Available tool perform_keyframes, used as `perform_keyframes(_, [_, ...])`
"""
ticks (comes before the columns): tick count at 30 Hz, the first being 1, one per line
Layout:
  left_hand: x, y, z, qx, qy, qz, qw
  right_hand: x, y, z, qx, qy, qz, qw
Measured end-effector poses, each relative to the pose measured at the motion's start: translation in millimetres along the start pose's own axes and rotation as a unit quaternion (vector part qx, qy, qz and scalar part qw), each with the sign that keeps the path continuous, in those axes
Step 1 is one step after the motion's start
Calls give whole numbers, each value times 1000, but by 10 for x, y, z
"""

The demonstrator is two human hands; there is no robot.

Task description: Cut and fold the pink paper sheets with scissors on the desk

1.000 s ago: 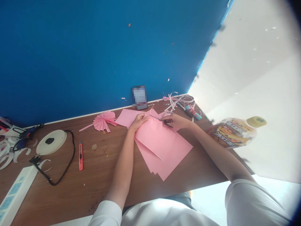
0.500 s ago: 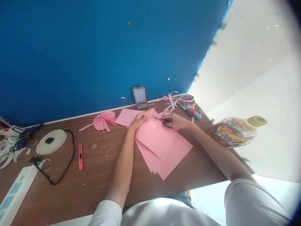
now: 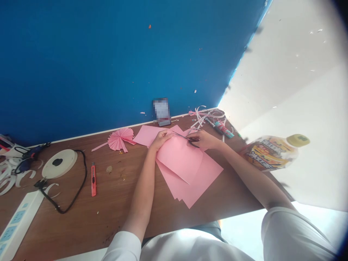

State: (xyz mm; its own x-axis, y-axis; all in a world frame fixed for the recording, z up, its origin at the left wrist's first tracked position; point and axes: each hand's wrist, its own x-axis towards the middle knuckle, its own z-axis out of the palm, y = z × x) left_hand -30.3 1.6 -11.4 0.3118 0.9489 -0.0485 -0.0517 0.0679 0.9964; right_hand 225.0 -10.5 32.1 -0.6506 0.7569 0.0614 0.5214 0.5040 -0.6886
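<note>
Head view shows two bare hands over the brown wooden tabletop (image 3: 116,214). With fingers closed, the left hand (image 3: 161,141) pinches a smooth pink paper sheet (image 3: 179,156) at its eleven o'clock edge; this sheet lies near the centre of view, slightly toward six o'clock, over other flat pink sheets (image 3: 201,185). The right hand (image 3: 201,139) is curled around dark-handled metal scissors (image 3: 193,144), whose blades point toward ten o'clock. From the held sheet, a pleated pink paper fan (image 3: 119,139) lies between nine and ten o'clock.
</note>
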Motion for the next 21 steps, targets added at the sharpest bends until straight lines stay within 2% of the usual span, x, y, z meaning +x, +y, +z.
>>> perform_keyframes(21, [18, -31, -33, 0, -8, 4, 1000, -10, -13, -20, -85, 6, -27, 996])
